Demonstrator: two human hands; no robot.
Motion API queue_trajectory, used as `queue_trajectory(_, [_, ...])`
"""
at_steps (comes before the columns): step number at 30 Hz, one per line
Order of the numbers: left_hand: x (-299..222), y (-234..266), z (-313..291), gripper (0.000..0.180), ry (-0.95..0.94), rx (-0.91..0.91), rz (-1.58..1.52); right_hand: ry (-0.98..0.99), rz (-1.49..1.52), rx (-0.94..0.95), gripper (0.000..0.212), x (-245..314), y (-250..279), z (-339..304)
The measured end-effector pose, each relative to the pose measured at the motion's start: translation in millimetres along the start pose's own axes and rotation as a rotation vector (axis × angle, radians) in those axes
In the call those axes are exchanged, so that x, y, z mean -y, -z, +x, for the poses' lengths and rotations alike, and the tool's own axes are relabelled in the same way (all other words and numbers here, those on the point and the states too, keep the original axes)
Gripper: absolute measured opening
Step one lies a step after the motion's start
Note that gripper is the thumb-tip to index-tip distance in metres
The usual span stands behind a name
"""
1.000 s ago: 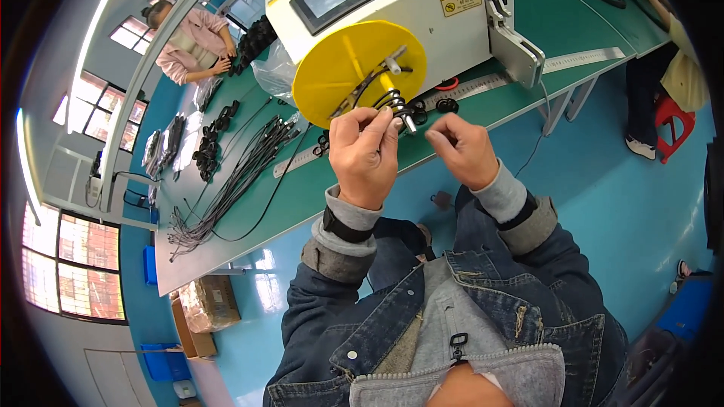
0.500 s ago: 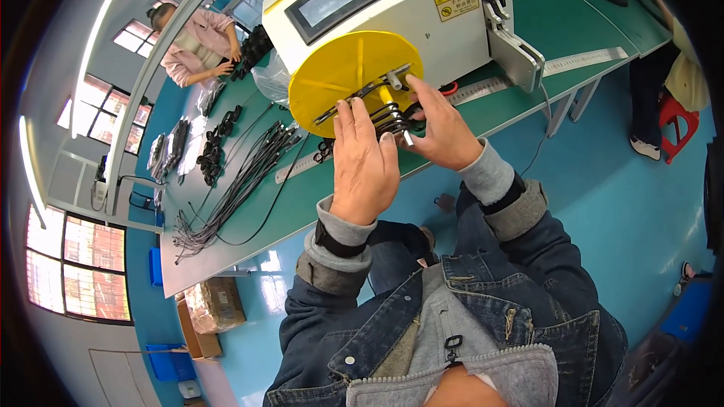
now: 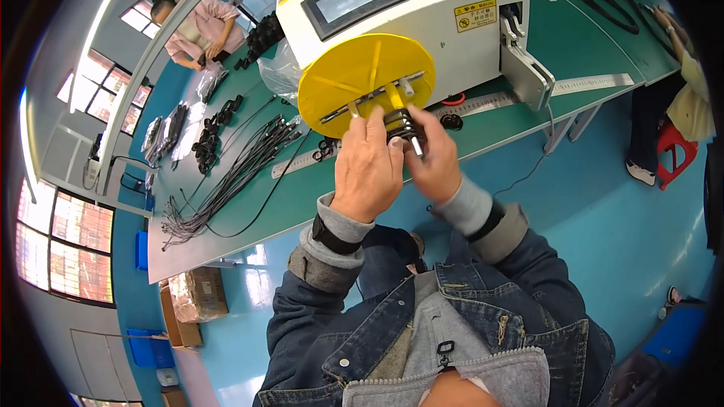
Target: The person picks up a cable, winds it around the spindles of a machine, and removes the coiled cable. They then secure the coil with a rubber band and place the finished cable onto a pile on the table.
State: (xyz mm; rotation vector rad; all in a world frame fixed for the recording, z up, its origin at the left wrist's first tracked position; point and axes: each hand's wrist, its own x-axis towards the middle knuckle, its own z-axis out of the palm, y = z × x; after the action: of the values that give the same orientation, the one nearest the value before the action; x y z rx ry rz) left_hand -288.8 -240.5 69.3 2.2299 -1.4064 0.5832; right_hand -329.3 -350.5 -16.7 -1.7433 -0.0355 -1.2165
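Note:
A small coil of black cable [image 3: 403, 125] with a bright metal end [image 3: 416, 145] lies between my two hands, in front of the yellow disc [image 3: 362, 79] of a winding machine. My left hand [image 3: 366, 173] presses the coil's left side, its thumb below and fingers pointing up toward the disc. From the right, my right hand [image 3: 440, 154] grips the coil, slightly smeared by motion. Just above the coil, the disc's yellow peg [image 3: 393, 96] and a metal pin [image 3: 406, 86] show. Part of the coil is hidden behind my fingers.
The white machine body [image 3: 445, 53] with a screen [image 3: 354, 1] stands on the green table. Loose dark cables [image 3: 234, 185] lie at the left; metal rulers [image 3: 592, 84] run along the front edge. A co-worker [image 3: 200, 34] handles things at the far left; another person [image 3: 682, 79] is at the right.
My right hand has come down and away from the disc, and the coil has shifted toward me, below the yellow peg. My left hand stays beside it. The view has shifted slightly.

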Motion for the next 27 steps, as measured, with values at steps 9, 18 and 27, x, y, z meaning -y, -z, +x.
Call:
queue_trajectory(9, [-5,10,9,0.021,0.015,0.187,-0.023,-0.057,-0.086,-0.012,0.038,10,-1,15])
queue_trajectory(18, [-6,10,5,0.016,-0.019,0.134,-0.013,-0.184,-0.116,-0.008,0.024,20,-2,7])
queue_trajectory(27, [-31,23,-44,0.018,0.084,0.252,-0.219,-0.205,-0.212,0.176,0.014,53,28,-32])
